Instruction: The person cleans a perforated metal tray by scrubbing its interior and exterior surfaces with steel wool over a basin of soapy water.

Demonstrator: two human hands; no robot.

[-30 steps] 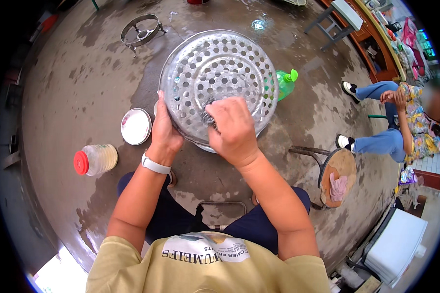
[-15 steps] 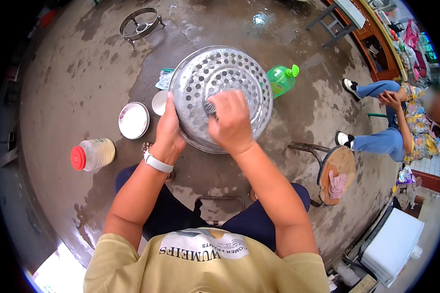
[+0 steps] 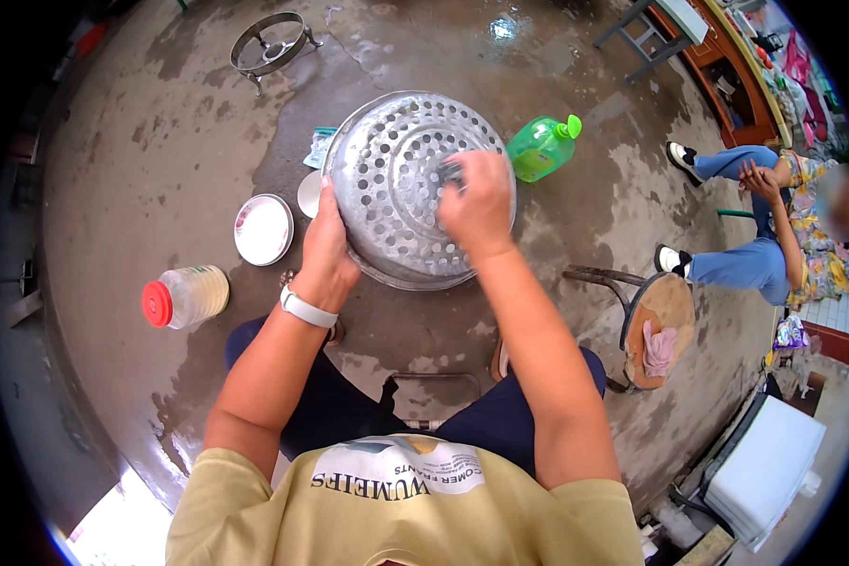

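A round metal steamer pan [image 3: 391, 222], its base full of holes, is tipped up in front of me. My left hand [image 3: 326, 247] is closed on its left rim, thumb along the near face. Pressed to the perforated base, right of its centre, is a dark grey metal scouring ball [image 3: 452, 174]. My right hand [image 3: 481, 206] is closed round that ball, covering much of it and slightly blurred. Close behind the pan's right side stands a green pump bottle [image 3: 541, 151]. A white bowl [image 3: 309, 195] is partly hidden behind the left rim.
Stacked plates [image 3: 263, 230] and a red-lidded clear jar [image 3: 187, 296] are on the wet floor at left. A metal ring stand [image 3: 272, 45] is farther off. To the right, a wooden stool [image 3: 643, 325] bears a pink cloth [image 3: 658, 347]; beyond it a person [image 3: 774, 222] sits.
My right hand and the scouring ball have moved right and slightly away across the pan's base. My left hand keeps its hold on the rim. The whole view has shifted slightly.
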